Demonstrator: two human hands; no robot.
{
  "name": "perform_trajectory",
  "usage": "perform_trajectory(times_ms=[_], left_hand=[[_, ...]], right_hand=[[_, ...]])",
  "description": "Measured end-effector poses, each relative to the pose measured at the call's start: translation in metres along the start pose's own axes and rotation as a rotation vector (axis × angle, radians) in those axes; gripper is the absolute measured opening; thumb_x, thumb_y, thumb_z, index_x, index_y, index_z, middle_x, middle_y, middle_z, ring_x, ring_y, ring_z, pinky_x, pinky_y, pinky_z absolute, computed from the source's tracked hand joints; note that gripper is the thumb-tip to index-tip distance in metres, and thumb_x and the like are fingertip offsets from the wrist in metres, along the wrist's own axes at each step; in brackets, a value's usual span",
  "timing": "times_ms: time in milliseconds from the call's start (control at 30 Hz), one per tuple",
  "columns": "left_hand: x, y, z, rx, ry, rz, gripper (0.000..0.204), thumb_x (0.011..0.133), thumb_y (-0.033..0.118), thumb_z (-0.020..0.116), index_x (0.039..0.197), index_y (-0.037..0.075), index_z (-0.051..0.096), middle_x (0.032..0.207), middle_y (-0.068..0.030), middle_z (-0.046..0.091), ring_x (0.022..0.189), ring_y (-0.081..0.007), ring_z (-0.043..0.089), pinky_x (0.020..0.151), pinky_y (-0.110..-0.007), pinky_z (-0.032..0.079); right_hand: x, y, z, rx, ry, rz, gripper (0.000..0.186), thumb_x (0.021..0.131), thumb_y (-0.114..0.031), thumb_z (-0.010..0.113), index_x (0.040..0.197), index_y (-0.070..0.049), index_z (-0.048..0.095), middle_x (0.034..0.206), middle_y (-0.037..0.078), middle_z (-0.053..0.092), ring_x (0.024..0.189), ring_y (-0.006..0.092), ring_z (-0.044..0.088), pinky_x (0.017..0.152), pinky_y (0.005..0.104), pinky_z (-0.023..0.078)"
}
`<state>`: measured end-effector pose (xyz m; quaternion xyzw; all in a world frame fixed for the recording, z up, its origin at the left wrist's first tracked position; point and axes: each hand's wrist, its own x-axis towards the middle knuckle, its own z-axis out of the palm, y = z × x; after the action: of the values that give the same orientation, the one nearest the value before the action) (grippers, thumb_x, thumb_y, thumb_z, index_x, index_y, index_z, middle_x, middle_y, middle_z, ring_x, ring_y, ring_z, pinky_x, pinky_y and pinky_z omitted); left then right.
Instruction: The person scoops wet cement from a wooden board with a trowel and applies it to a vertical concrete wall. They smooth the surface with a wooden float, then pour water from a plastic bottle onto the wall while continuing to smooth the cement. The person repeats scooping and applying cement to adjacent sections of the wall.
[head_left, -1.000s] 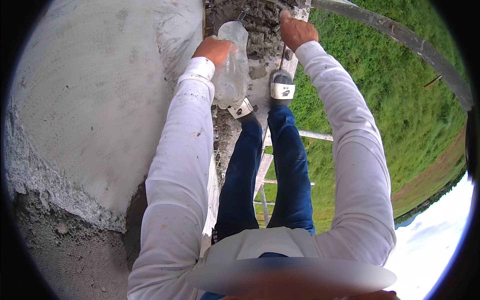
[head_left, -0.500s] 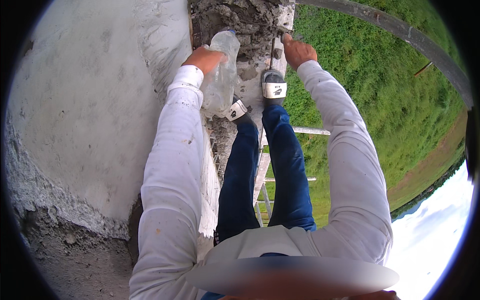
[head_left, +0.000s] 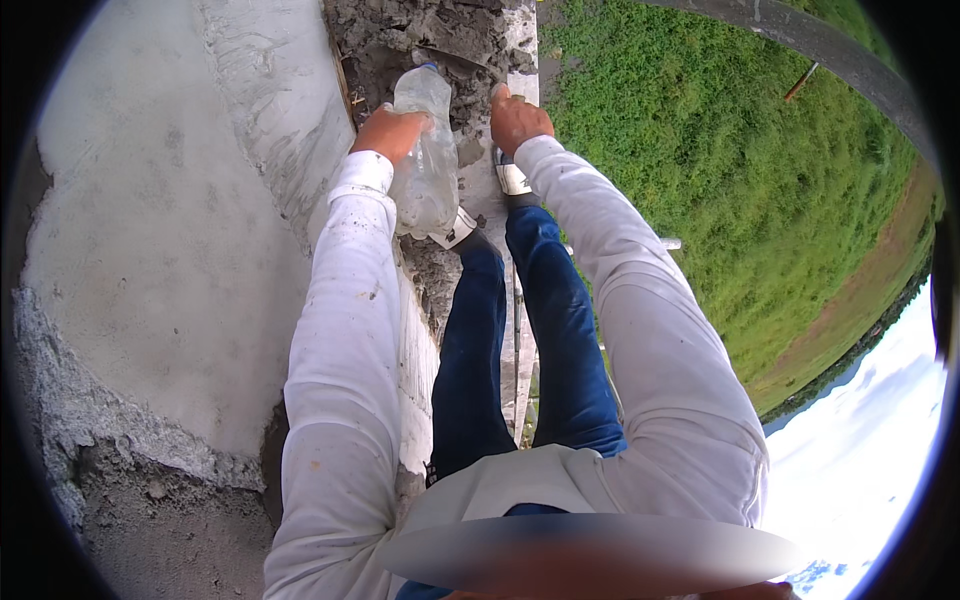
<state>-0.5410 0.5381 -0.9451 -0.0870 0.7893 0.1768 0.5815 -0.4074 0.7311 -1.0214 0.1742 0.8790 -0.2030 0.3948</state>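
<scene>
My left hand point(head_left: 392, 132) grips a large clear plastic bottle point(head_left: 425, 165) by its side. The bottle has a blue cap and points away from me, above the walkway. Across from it, my right hand point(head_left: 520, 121) is closed, thumb on top, near the board's right edge. What it holds is mostly hidden and cannot be made out. Just beyond both hands lies a heap of wet grey mortar point(head_left: 430, 28).
A pale plastered wall point(head_left: 160, 190) rises along the left. My feet, in black and white slides point(head_left: 512, 178), stand on a narrow walkway. Green grass point(head_left: 680, 170) lies below on the right, with a grey curved pole point(head_left: 810, 45) at the upper right.
Both hands have shifted left in view, the right one more, and it is now closer to the bottle and mortar. The left hand still holds the bottle. The whole view has shifted too.
</scene>
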Motion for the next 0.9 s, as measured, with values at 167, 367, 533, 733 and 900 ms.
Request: perform_trajectory(times_ms=[167,367,533,733,900], left_hand=[[-0.004,-0.006,0.009,0.023,0.015,0.001,0.087,0.076,0.046,0.071,0.137,-0.014,0.056,0.128,-0.0303,0.068,0.124,-0.0407,0.065,0.106,-0.04,0.049],[0.013,-0.027,0.031,0.034,0.119,0.029,0.084,0.079,0.046,0.069,0.137,-0.012,0.056,0.135,-0.0322,0.063,0.128,-0.0425,0.062,0.11,-0.042,0.047],[0.002,-0.025,0.033,0.046,0.136,0.011,0.077,0.081,0.042,0.068,0.136,-0.009,0.058,0.133,-0.0328,0.064,0.126,-0.0438,0.063,0.108,-0.044,0.048],[-0.016,-0.017,0.024,-0.005,0.114,0.043,0.074,0.08,0.04,0.07,0.137,-0.007,0.059,0.135,-0.0307,0.065,0.127,-0.0426,0.063,0.108,-0.043,0.048],[-0.005,-0.016,0.016,0.03,0.14,0.012,0.076,0.079,0.038,0.07,0.138,-0.008,0.057,0.134,-0.0301,0.065,0.125,-0.0423,0.064,0.107,-0.043,0.049]], right_hand=[[-0.031,0.014,0.008,0.197,0.051,0.227,0.038,0.101,-0.028,0.055,0.129,-0.002,0.051,0.105,0.026,0.075,0.099,0.0449,0.074,0.089,0.0543,0.058],[0.038,0.047,0.101,0.479,0.199,0.366,0.043,0.095,-0.03,0.062,0.124,0.002,0.054,0.117,0.033,0.07,0.111,0.0481,0.068,0.098,0.0529,0.053],[0.038,0.011,0.108,0.631,0.137,0.412,0.045,0.094,-0.025,0.062,0.127,0.005,0.055,0.12,0.035,0.069,0.114,0.0493,0.067,0.103,0.0507,0.052],[-0.023,-0.013,0.058,0.367,0.005,0.331,0.041,0.099,-0.022,0.056,0.131,0.004,0.052,0.116,0.032,0.071,0.112,0.0462,0.07,0.098,0.0504,0.055],[0.004,-0.054,0.052,0.205,-0.101,0.243,0.032,0.103,-0.015,0.05,0.127,0.005,0.052,0.115,0.026,0.074,0.108,0.04,0.074,0.092,0.0484,0.06]])
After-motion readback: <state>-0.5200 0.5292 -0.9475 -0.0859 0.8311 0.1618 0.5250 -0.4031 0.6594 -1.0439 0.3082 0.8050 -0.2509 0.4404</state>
